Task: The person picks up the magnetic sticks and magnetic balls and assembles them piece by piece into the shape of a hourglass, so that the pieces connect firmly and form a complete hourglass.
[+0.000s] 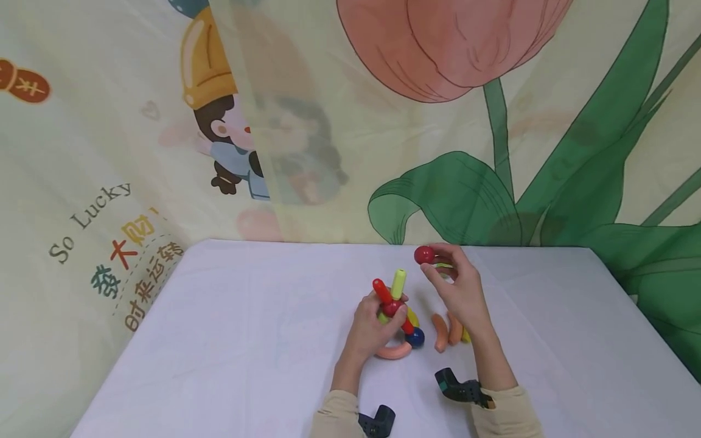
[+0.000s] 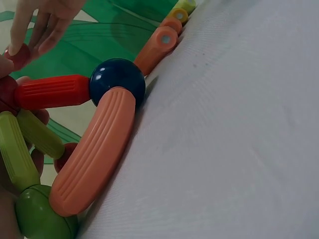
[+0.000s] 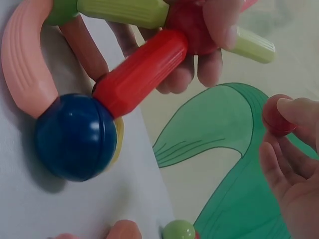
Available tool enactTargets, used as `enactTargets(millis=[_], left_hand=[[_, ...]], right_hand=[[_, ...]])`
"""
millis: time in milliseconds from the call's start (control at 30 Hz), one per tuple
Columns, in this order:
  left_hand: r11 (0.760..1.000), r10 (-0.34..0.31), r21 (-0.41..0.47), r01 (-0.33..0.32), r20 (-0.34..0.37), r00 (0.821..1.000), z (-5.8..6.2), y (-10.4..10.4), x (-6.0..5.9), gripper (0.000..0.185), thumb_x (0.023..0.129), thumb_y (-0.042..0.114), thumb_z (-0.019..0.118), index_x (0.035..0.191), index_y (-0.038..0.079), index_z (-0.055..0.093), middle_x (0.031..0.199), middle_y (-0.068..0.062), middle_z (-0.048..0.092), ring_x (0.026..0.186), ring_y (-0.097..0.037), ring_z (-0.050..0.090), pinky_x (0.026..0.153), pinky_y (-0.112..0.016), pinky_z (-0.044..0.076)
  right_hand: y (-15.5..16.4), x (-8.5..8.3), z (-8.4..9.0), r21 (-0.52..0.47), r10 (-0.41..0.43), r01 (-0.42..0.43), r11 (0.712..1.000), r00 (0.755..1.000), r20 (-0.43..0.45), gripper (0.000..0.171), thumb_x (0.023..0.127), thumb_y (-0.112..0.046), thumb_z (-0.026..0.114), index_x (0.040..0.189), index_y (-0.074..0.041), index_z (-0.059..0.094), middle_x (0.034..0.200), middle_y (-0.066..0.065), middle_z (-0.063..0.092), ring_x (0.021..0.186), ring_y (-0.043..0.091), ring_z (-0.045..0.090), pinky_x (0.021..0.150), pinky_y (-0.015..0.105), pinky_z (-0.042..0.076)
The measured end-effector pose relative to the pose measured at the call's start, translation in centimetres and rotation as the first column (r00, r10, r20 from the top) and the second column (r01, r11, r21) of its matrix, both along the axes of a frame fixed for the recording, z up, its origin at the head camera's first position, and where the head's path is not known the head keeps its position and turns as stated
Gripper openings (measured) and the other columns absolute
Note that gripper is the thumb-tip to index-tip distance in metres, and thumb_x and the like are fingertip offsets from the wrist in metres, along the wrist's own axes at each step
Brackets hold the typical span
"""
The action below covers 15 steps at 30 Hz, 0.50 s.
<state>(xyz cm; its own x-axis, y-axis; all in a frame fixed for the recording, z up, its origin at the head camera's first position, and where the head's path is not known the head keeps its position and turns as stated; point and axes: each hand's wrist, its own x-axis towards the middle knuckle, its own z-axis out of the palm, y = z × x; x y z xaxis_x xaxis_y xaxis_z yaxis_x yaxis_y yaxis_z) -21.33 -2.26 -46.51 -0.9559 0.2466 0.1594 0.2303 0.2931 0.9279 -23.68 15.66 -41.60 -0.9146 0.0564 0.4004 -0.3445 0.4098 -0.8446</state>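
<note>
Left hand (image 1: 378,325) grips low; right hand (image 1: 457,286) pinches (raised).

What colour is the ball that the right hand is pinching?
Red: the ball in the right hand shows best in the right wrist view.

Right hand (image 3: 294,164) pinches red ball (image 3: 276,115) beside the blue ball (image 3: 75,137).

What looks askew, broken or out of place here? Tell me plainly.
Nothing stands out. The left hand holds the stick-and-ball structure on the white table, the right hand pinches a red ball, and loose orange sticks lie beside it, all looking intact.
</note>
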Motion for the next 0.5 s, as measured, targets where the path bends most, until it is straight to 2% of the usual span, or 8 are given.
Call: enactTargets(millis=[200,433,500], left_hand=[[1.000,0.001,-0.011,-0.001,0.003,1.000,0.0,0.0,0.0,0.024,0.089,0.034,0.059,0.110,0.022,0.063,0.108,0.003,0.064,0.102,-0.012,0.055,0.088,-0.031,0.048],[0.999,0.026,-0.029,-0.025,0.024,0.999,0.0,0.0,0.1,0.026,0.088,0.036,0.060,0.111,0.024,0.062,0.110,0.003,0.063,0.105,-0.013,0.052,0.085,-0.029,0.048],[0.999,0.026,-0.036,-0.025,0.025,0.999,0.1,0.0,0.1,0.027,0.088,0.037,0.060,0.112,0.023,0.062,0.110,0.002,0.062,0.106,-0.014,0.052,0.084,-0.029,0.049]], right_hand=[[-0.4,0.7,1.0,0.009,0.017,-0.017,1.000,1.000,0.016,0.047,0.086,-0.018,0.069,0.128,-0.013,0.050,0.122,0.006,0.057,0.106,0.019,0.059,0.085,0.007,0.045],[-2.2,2.7,4.6,-0.015,0.038,-0.037,0.999,0.998,0.042,0.047,0.084,-0.003,0.068,0.127,0.002,0.049,0.124,0.018,0.055,0.109,0.031,0.059,0.086,0.009,0.045],[-2.5,2.8,4.7,-0.035,0.049,-0.048,0.998,0.998,0.043,0.048,0.083,-0.001,0.069,0.127,0.003,0.050,0.125,0.018,0.055,0.110,0.030,0.059,0.086,0.011,0.046]])
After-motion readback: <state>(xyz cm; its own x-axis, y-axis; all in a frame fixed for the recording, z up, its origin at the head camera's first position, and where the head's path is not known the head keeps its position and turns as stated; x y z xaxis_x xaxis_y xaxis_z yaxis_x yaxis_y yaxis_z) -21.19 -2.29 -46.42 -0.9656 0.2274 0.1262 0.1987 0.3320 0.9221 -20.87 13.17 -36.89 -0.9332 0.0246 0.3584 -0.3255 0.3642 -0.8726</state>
